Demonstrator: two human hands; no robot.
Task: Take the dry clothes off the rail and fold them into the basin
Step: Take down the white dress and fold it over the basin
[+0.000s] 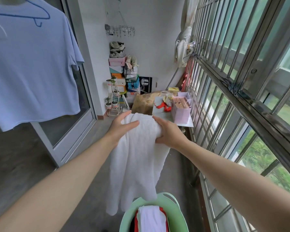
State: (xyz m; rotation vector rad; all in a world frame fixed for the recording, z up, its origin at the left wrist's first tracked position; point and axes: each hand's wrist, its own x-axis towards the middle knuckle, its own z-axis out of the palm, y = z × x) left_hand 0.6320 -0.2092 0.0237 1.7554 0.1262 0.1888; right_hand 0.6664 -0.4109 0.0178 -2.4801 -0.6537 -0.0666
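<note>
Head view. Held up a white towel (137, 156) at arm's length between both hands, bunched at the top and hanging long below. Gripped its top left with the left hand (124, 124), thumb lying across the near face, fingers curled over the far side. Clasped its top right edge with the right hand (167, 131), fingers wrapped round the gathered cloth, thumb beneath. Had the towel's lower end hanging down to the far rim of a mint-green basin (167, 199) at the bottom of the view; could not tell whether touching. Had in the basin already a folded white garment (149, 218) lying on red cloth (163, 213). Had at upper left a pale blue T-shirt (32, 72) on a blue wire hanger (38, 15). Faced a stack of shoe boxes (117, 67) at the far wall, just beside a small plant stand (113, 101), with a barred window (241, 64) along the right.
</note>
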